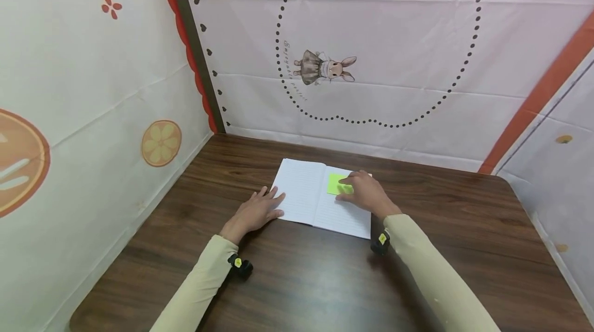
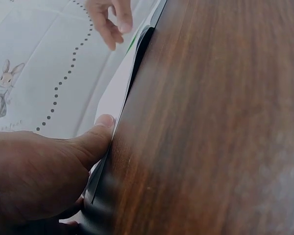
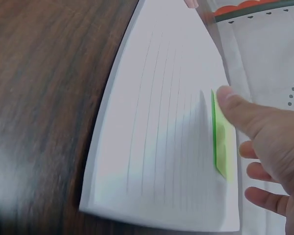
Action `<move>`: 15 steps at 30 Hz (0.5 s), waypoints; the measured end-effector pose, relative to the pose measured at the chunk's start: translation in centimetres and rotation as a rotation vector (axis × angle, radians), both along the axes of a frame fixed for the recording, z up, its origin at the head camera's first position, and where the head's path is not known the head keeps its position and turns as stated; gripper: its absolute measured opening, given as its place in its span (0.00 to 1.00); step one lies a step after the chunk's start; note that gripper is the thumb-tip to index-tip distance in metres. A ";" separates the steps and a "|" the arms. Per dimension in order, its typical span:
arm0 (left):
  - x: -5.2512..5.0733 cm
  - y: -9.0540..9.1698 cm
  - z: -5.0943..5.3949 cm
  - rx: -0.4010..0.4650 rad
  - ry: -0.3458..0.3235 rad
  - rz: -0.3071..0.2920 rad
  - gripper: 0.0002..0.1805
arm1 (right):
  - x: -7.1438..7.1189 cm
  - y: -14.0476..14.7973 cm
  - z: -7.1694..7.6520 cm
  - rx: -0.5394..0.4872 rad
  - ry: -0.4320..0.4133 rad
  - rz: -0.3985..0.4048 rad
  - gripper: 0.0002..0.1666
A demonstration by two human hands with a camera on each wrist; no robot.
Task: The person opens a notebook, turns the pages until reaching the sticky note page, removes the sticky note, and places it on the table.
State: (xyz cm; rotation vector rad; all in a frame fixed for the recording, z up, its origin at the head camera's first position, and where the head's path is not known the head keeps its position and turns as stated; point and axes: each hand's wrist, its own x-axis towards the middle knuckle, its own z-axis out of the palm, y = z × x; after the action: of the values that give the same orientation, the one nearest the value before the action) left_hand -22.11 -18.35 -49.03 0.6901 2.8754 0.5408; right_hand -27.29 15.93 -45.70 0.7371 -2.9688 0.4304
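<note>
A lined notebook [image 1: 297,187] lies spread flat on the wooden table, its two pages showing. On the right page is a bright green sticky note [image 1: 335,183], seen edge-on in the right wrist view [image 3: 221,142]. My left hand [image 1: 255,211] rests on the left page's outer edge with fingers spread; the left wrist view shows its thumb [image 2: 95,139] on the paper. Over the green note is my right hand [image 1: 366,193], thumb and fingers apart and loosely bent, with nothing seen between them. Whether its fingertips touch the note I cannot tell.
The dark wooden table [image 1: 297,280] extends around the notebook on all sides. Behind it hangs a pale printed cloth [image 1: 394,53] with a rabbit figure, and another cloth wall [image 1: 93,89] stands on the left. Each wrist wears a small black camera [image 1: 240,267].
</note>
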 end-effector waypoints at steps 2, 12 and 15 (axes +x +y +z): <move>-0.1 0.1 -0.1 -0.005 -0.003 0.001 0.33 | -0.2 -0.2 -0.3 -0.002 -0.005 -0.006 0.32; -0.1 0.1 -0.3 -0.005 -0.004 0.012 0.33 | -0.4 0.1 -1.0 -0.006 -0.002 -0.044 0.24; -0.2 0.0 -0.3 -0.009 -0.005 0.015 0.33 | -0.2 -0.1 -0.9 0.002 0.024 -0.026 0.25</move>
State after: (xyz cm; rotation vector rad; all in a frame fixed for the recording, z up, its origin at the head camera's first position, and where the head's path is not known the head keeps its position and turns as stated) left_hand -22.29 -18.37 -49.30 0.6658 2.8785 0.5299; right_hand -27.53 15.87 -46.59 0.6976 -2.9533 0.4137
